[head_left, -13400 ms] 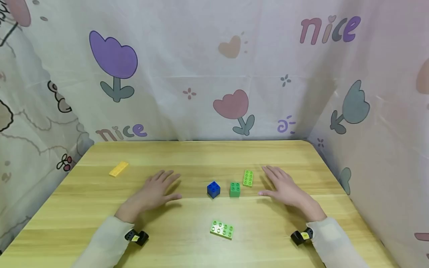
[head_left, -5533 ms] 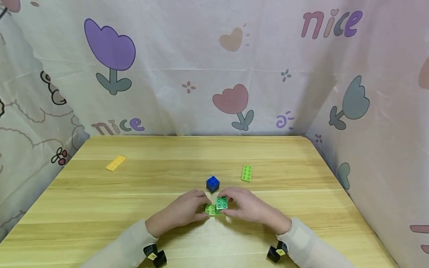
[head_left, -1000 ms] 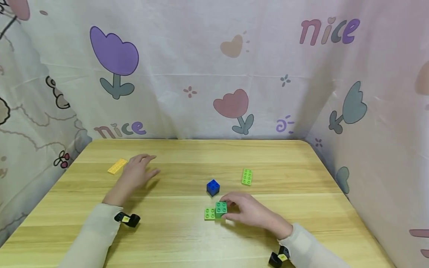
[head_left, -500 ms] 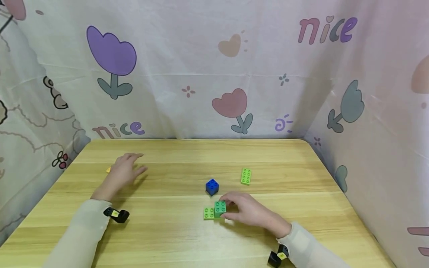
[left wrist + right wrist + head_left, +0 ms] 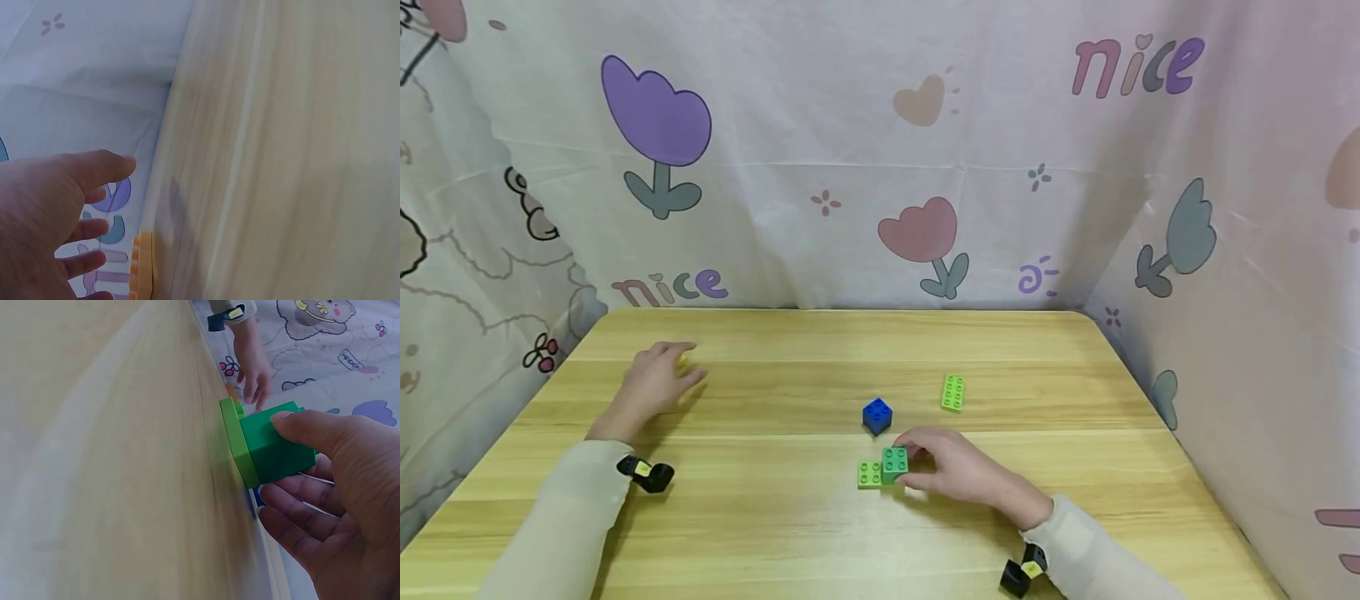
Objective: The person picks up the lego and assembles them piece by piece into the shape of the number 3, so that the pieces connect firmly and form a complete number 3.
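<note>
Creased white cloth (image 5: 805, 100), printed with flowers and lettering, hangs behind a smooth table (image 5: 760, 542) with pale, streaked wood grain. On it, the right hand (image 5: 958, 468) pinches a glossy green cube-shaped brick (image 5: 895, 465), thumb against one flat face. That brick sits studs up on the right half of a thin lime plate (image 5: 869, 475), whose left studs show. Just behind stands a blue cube-shaped brick (image 5: 877, 417), corner forward; farther back and to the right lies a second lime plate (image 5: 952, 393), oblong and studded. At the table's far left, the left hand (image 5: 651, 385) spreads thumb and fingers near a flat yellow brick (image 5: 142, 265), mostly hidden from the head view; whether they touch cannot be told.
</note>
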A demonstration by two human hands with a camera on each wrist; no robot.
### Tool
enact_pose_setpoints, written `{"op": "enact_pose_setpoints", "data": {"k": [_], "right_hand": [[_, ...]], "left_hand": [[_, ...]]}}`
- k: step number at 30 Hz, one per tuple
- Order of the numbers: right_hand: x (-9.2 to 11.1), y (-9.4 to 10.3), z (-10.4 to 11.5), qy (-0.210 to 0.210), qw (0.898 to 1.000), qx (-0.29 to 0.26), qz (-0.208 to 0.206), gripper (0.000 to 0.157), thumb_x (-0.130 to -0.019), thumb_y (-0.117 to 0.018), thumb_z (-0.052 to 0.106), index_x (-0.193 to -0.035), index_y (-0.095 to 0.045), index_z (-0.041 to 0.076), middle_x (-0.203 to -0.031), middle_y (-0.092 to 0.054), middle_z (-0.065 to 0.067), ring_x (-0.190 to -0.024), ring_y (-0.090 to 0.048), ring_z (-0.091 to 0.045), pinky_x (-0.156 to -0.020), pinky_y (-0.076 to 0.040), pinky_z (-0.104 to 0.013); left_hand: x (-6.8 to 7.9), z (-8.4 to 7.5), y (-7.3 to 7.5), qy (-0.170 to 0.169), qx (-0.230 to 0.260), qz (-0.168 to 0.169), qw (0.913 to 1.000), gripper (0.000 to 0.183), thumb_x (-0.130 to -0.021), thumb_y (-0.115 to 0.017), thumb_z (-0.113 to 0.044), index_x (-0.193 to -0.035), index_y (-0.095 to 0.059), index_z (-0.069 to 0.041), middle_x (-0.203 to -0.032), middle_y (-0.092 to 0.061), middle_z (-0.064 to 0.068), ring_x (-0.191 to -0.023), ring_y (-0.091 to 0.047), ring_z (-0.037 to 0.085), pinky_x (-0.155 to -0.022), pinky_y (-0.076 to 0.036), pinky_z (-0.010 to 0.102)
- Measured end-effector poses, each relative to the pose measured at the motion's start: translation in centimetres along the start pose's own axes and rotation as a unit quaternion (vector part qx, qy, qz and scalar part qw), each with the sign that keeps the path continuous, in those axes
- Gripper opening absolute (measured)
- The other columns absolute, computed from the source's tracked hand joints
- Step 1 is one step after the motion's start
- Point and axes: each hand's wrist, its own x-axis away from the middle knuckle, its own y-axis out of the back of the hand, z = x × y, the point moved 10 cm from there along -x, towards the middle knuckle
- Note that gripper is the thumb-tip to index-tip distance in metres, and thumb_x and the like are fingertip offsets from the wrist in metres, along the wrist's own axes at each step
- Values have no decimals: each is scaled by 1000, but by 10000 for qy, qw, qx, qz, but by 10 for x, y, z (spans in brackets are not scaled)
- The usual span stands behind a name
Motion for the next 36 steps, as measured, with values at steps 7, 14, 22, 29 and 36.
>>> {"op": "enact_pose_setpoints", "data": {"k": [7, 14, 22, 29, 36], "right_hand": [[1, 2, -1, 13, 10000, -46, -37, 38, -86, -76, 30, -120, -63, 18, -105, -63, 14, -95, -61, -5, -86, -51, -26], [2, 5, 1, 129, 9999, -40, -81, 39, -89, -73, 31, -123, -59, 19, -106, -62, 13, -96, -60, -4, -86, -51, -28], [5, 6, 1, 128, 9999, 18, -108, 39, -91, -69, 41, -123, -58, 21, -108, -61, 14, -98, -61, -7, -87, -51, -29], [3, 6, 0, 98, 9999, -67, -106, 38, -93, -65, 44, -122, -60, 20, -108, -61, 14, -99, -61, -10, -87, -51, -29], [2, 5, 2, 95, 9999, -95, -74, 39, -92, -66, 43, -123, -60, 19, -110, -61, 13, -100, -61, -10, -88, -50, -29]], "left_hand": [[-3, 22, 0, 359, -23, 28, 9993, 69, -97, -57, -42, -144, -37, 3, -139, -30, 39, -120, -25, 64, -85, -28, 77], [-3, 38, 1, 692, 81, 7, 9976, 70, -97, -56, -41, -142, -35, 9, -134, -29, 43, -118, -26, 65, -83, -29, 76], [-4, 45, -1, 884, -13, 123, 9960, 68, -97, -55, -40, -137, -38, 12, -129, -34, 42, -112, -32, 62, -81, -33, 72], [0, 51, -2, 893, -112, 205, 9957, 66, -97, -55, -40, -135, -41, 13, -124, -40, 41, -107, -37, 62, -76, -38, 69], [0, 53, -2, 691, -325, 130, 9970, 60, -98, -56, -32, -130, -46, 17, -121, -45, 42, -106, -42, 63, -80, -39, 69]]}}
